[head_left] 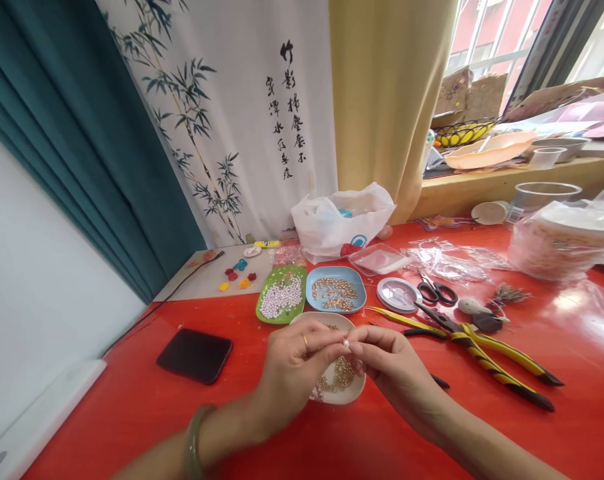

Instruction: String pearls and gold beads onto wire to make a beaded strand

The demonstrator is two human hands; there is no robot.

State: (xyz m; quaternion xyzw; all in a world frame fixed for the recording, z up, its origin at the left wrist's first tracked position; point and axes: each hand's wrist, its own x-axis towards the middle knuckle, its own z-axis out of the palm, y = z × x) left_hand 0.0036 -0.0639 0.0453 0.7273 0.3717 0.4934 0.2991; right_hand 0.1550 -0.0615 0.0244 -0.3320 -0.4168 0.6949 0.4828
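A small white pearl bead (347,345) shows between the fingertips of both hands, above a white dish (339,398) of gold-coloured beads. My left hand (295,367), with a ring on one finger and a bangle at the wrist, is closed in a pinch at the bead. Meeting it from the right, my right hand (395,363) also pinches there with thumb and forefinger. Any thread or wire at the fingertips is too fine to make out. Behind the hands, a green tray (260,311) holds pearl beads and a blue tray (361,293) holds gold-coloured ones.
Yellow-and-black pliers (499,367), scissors (436,291) and a spool (398,295) lie to the right on the red table (147,427). A black phone (195,355) lies at left. At the back stand a white plastic bag (327,227) and, farther right, a bagged tub (565,240).
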